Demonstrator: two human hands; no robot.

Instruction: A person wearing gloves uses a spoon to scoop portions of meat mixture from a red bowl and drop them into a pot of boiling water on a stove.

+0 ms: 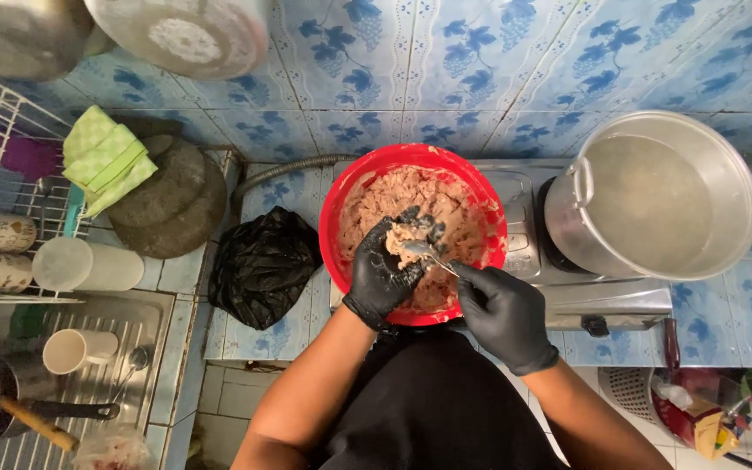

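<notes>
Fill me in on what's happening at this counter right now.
A person in black gloves stands at a tiled counter over a red bowl full of pinkish minced paste. The left hand cups a lump of the paste, and the right hand holds a metal spoon against that lump. To the right, a large metal pot of cloudy liquid sits on a stove. A black plastic bag lies to the left of the bowl.

Red bowl (339, 187); black gloves; blue grape-patterned tiles (480, 52); silver pot (654, 200).
</notes>
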